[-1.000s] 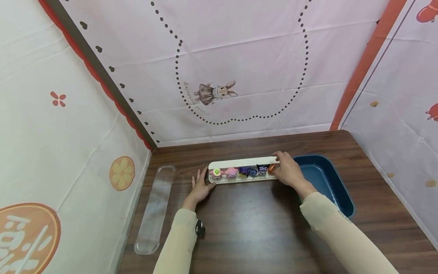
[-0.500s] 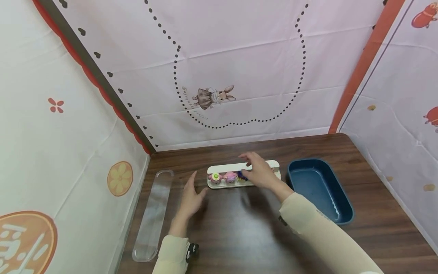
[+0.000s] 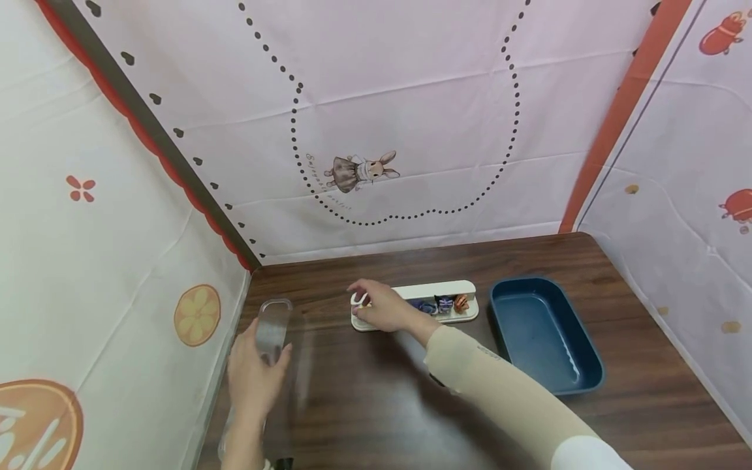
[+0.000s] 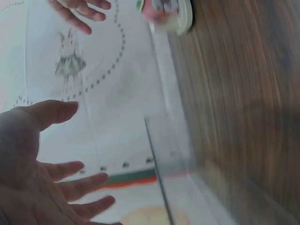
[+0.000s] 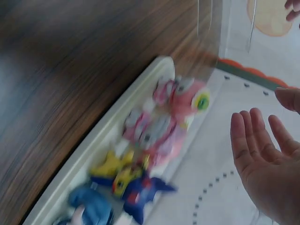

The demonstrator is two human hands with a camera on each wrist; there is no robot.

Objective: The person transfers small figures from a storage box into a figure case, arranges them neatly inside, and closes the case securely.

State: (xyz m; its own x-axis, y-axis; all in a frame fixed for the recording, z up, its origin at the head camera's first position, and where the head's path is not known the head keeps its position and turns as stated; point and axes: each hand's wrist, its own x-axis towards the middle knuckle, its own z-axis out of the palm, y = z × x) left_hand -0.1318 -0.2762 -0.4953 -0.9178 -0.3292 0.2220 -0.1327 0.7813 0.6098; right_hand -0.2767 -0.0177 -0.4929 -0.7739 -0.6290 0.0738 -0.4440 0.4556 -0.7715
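A long white display stand [image 3: 469,288] holds a row of small toy figures near the back of the table. Its right end shows an orange striped figure [image 3: 461,303] and a dark one [image 3: 444,304]. My right hand [image 3: 383,305] hovers over the left end, fingers loosely spread and holding nothing; the right wrist view shows pink figures [image 5: 190,99] there. On the left, my left hand [image 3: 254,373] is over a long clear plastic cover [image 3: 273,329], hiding its middle. In the left wrist view its fingers are apart, with a clear edge [image 4: 160,178] beyond them.
A dark blue rectangular tray [image 3: 537,349] stands on the right of the brown wooden table [image 3: 376,405]. Printed cloth [image 3: 423,130] hangs behind the table and along both sides.
My right hand has left the stand's right end and moved leftward along it. My left hand has let go of the left end and moved left to the clear cover.
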